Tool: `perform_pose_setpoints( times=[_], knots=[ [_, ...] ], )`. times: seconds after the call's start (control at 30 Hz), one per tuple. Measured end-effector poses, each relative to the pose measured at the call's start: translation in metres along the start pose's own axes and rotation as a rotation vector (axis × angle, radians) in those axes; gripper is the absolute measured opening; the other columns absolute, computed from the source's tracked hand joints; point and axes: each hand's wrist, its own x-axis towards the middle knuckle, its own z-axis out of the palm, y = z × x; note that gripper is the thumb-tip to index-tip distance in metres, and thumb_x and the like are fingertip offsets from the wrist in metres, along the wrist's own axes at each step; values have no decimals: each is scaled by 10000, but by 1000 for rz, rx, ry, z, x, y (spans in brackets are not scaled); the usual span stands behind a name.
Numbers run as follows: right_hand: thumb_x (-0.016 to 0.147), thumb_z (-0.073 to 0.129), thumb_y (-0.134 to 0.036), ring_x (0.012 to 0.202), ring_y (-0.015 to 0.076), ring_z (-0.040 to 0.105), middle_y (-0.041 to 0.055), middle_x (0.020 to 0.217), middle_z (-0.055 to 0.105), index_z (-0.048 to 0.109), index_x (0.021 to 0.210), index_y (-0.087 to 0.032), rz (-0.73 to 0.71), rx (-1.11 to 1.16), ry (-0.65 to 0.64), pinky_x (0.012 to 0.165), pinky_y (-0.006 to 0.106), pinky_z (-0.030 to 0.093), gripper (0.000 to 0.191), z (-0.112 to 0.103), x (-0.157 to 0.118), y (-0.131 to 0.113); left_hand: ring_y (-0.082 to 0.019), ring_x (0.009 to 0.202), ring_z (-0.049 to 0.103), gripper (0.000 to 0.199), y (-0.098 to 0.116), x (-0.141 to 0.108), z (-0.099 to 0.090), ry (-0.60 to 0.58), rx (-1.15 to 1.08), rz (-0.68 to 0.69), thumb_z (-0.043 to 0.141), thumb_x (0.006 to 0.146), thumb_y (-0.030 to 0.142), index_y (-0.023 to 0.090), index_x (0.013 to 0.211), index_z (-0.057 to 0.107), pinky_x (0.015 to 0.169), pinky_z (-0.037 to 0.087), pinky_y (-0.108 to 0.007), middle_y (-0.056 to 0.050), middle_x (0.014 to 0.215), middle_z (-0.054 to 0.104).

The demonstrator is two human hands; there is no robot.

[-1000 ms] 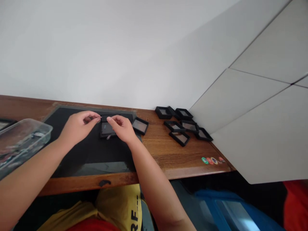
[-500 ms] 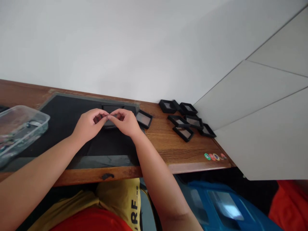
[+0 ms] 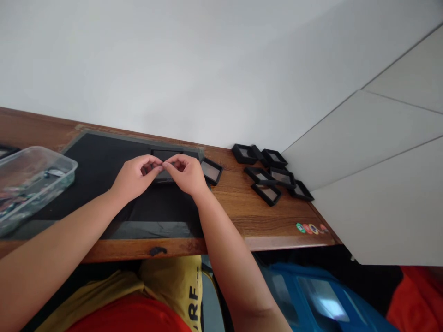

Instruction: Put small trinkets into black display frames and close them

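Note:
My left hand and my right hand meet fingertip to fingertip over a black frame with a dark clear panel, which lies on the black mat. Thumb and forefinger are pinched together on each hand. Whatever is between the fingertips is too small to make out. My hands cover much of the frame's middle. Just right of my right hand, another black frame with a pale panel rests partly on the mat's edge.
A clear plastic tub holding small mixed pieces stands at the left. Several black frames lie grouped on the wooden table at the right, by a white cabinet. Round stickers mark the front edge. Below is a blue plastic object.
The view has shifted slightly, so the scene sits a little further right. My fingertips have drawn slightly apart over the frame, still pinched.

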Motion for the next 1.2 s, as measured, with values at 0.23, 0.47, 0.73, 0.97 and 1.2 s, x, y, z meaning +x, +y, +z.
perform_pose_setpoints(
  times=[0.23,0.47,0.73,0.97,1.2],
  knots=[
    [934,739,-331,626,113,498,-42,656,577,794,888,-196,-18,13,-2,610,262,373,153,-2,0,1,-211,729,661,312,2,1,0,3,-20,-15,702,875,499,217,958,804,688,507,-346,-63,842,773],
    [949,751,-401,615,119,493,-45,640,561,790,902,-204,28,-26,34,618,266,378,206,-6,1,-1,-208,726,657,299,-2,3,-2,43,-6,-35,696,880,496,219,932,796,691,499,-342,-54,827,767],
    [960,767,-330,673,136,563,-22,692,640,867,975,-222,49,-269,4,644,281,373,148,-9,2,0,-209,777,674,282,-3,6,-4,139,-22,-88,697,864,461,211,963,783,719,525,-329,-61,875,785],
    [964,787,-330,756,162,636,12,827,771,906,1060,-272,91,-482,-64,695,293,403,164,-3,10,1,-211,789,681,274,-4,7,-5,155,-33,-92,708,871,446,204,976,780,733,530,-335,-65,894,789],
    [892,850,-320,690,137,568,-14,722,685,896,1011,-230,93,-448,-141,649,282,358,156,0,11,6,-205,777,677,284,-7,7,-4,165,-63,-81,709,864,452,195,961,781,722,516,-331,-64,879,785]
  ],
)
